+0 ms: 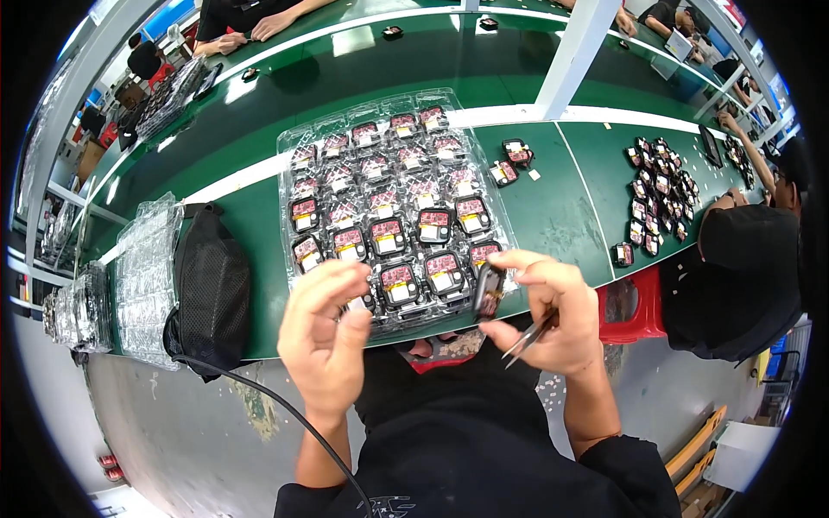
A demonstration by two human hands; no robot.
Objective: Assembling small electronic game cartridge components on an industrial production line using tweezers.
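Left hand [321, 354] gapes; right grip [563, 321] holds a rounded black case [489, 292] and metal tweezers [525, 338].

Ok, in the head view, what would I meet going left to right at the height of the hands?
Stacked clear plastic trays, a black bag, the left hand, the right hand holding a small black device and tweezers, a red stool, a co-worker in black.
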